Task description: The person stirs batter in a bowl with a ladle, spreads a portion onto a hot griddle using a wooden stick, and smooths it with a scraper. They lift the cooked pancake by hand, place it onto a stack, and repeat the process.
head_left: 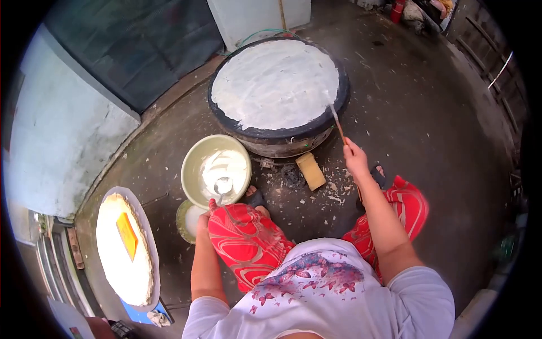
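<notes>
My right hand [355, 159] is closed around the wooden handle of a thin, pale-bladed scraper [339, 123]. The scraper's tip lies at the right edge of a wide white sheet of batter [274, 85]. That sheet covers most of a large round black griddle [226, 120]. Down at the left knee, my left hand [204, 224] is partly hidden by the red trousers; I cannot tell whether it grips the ladle. Just above it, the ladle [223, 185] rests in a cream basin [188, 169] holding white batter, its handle pointing toward that hand.
A smaller greenish bowl [182, 225] with white liquid stands partly under the basin. To the left is a round stack of white sheets [121, 257] with an orange packet [127, 236] on top. A yellow block [310, 171] and scattered flakes lie before the griddle.
</notes>
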A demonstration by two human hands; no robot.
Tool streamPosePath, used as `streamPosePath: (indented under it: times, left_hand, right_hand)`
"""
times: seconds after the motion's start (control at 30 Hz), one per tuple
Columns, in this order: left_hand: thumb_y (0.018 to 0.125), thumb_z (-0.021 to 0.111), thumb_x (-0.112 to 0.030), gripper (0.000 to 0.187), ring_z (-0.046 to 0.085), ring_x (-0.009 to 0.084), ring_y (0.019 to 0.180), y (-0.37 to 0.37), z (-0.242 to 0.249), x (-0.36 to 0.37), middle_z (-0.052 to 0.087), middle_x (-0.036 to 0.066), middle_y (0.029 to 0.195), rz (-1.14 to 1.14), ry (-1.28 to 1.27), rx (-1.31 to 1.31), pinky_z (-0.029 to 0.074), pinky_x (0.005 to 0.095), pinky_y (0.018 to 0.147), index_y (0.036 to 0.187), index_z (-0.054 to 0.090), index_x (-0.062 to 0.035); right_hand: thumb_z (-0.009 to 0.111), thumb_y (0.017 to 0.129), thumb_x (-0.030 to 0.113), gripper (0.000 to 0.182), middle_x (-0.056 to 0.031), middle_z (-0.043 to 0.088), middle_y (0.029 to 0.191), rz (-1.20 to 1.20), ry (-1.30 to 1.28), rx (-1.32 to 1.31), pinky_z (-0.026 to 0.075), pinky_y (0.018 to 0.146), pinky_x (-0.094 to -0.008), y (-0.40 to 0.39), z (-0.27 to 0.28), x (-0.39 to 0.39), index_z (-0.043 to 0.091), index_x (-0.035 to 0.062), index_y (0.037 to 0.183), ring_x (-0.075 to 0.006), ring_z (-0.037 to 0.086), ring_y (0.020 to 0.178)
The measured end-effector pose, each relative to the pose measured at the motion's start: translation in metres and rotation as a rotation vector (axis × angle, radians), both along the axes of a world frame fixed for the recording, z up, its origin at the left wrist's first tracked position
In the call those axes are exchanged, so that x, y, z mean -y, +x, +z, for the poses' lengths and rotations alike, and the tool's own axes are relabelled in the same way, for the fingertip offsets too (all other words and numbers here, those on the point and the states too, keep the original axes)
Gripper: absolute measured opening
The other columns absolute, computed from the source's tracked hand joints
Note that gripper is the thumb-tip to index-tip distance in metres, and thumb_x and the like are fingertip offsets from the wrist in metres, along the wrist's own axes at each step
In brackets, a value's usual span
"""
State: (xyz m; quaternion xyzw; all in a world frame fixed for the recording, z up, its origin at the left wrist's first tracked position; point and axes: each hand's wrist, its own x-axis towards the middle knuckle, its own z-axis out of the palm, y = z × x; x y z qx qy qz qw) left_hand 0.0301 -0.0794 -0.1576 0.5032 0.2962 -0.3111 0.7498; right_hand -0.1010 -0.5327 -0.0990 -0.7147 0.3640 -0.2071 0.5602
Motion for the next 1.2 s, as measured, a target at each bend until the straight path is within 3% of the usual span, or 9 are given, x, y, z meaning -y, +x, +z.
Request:
streamPosePath:
  times: [0.07,0.17,0.23,0.3,0.33,0.4,0.53,0.8,1.2]
  left_hand:
    - [0.083,0.042,-0.015,0.017,0.05,0.0213,0.078,0.009,-0.045,-0.025,0.052,0.01,0.081,-0.017,0.076,-0.022,0.043,0.0379,0.072,0.088,0.048,-0.0006]
    - [0.082,0.044,-0.017,0.02,0.05,0.0228,0.086,0.051,-0.157,-0.099,0.053,0.011,0.088,0.046,0.244,-0.006,0.041,0.0408,0.078,0.091,0.049,-0.0004]
    - [0.081,0.045,-0.018,0.021,0.049,0.0237,0.092,0.078,-0.18,-0.124,0.054,0.012,0.093,0.126,0.336,0.034,0.04,0.0427,0.082,0.092,0.05,-0.0003]
    - [0.079,0.041,-0.011,0.016,0.05,0.0195,0.083,0.05,0.039,-0.005,0.052,0.009,0.085,0.29,0.381,0.126,0.041,0.0366,0.073,0.085,0.053,-0.0017]
    - [0.08,0.043,-0.013,0.017,0.049,0.0191,0.088,0.055,0.071,0.014,0.053,0.008,0.089,0.298,0.297,0.205,0.039,0.0371,0.077,0.088,0.054,-0.0028]
    - [0.081,0.045,-0.015,0.021,0.047,0.0195,0.096,0.057,0.13,0.052,0.053,0.006,0.098,0.285,0.179,0.349,0.036,0.0375,0.085,0.096,0.055,-0.0042]
    - [0.081,0.051,-0.015,0.033,0.044,0.0219,0.107,0.042,0.212,0.135,0.05,0.009,0.114,0.164,-0.113,0.536,0.033,0.0384,0.093,0.111,0.052,-0.0012]
    - [0.079,0.05,-0.01,0.027,0.048,0.0196,0.096,0.033,0.197,0.228,0.053,0.008,0.107,-0.003,-0.177,0.422,0.042,0.0357,0.082,0.104,0.053,-0.0014]
    - [0.079,0.053,-0.012,0.024,0.052,0.021,0.091,0.027,0.182,0.243,0.057,0.01,0.098,-0.153,-0.305,0.21,0.044,0.0334,0.078,0.099,0.055,0.002]
  right_hand:
    - [0.048,0.086,0.015,0.035,-0.0048,0.061,0.093,-0.066,-0.152,-0.079,0.042,0.071,-0.0209,-0.012,-0.017,0.004,0.049,0.0057,0.12,-0.009,0.055,0.078]
    - [0.049,0.086,0.013,0.035,0.0032,0.056,0.073,0.241,0.489,-0.15,0.033,0.044,-0.0187,-0.024,0.037,-0.028,0.05,0.0092,0.12,-0.0034,0.041,0.051]
    - [0.048,0.086,0.011,0.038,0.003,0.052,0.072,0.253,0.462,-0.074,0.031,0.042,-0.018,-0.019,0.034,-0.023,0.046,0.0113,0.124,-0.0029,0.039,0.048]
    - [0.048,0.082,0.0,0.052,-0.0021,0.054,0.086,0.29,0.324,0.153,0.033,0.041,-0.0178,-0.007,0.024,-0.012,0.037,0.0137,0.131,-0.0038,0.039,0.048]
    - [0.047,0.078,-0.007,0.064,-0.0068,0.052,0.105,0.342,0.269,0.248,0.036,0.042,-0.0187,-0.003,0.033,-0.009,0.027,0.0128,0.135,-0.0063,0.044,0.052]
    - [0.046,0.075,-0.01,0.069,-0.008,0.049,0.112,0.165,0.494,0.317,0.037,0.042,-0.0197,0.003,0.082,-0.027,0.022,0.0108,0.136,-0.0083,0.047,0.054]
    - [0.044,0.073,-0.012,0.069,-0.0077,0.049,0.114,0.194,0.572,0.246,0.038,0.04,-0.0207,0.011,0.044,0.011,0.022,0.0081,0.135,-0.0095,0.047,0.053]
    - [0.042,0.074,-0.01,0.059,-0.0071,0.051,0.106,0.198,0.357,0.058,0.036,0.037,-0.0195,0.048,0.055,0.03,0.03,0.0033,0.13,-0.0084,0.045,0.049]
    - [0.042,0.074,-0.007,0.058,-0.0068,0.054,0.097,0.239,0.291,-0.062,0.038,0.038,-0.0236,0.145,0.039,0.05,0.029,0.0019,0.13,-0.011,0.047,0.048]
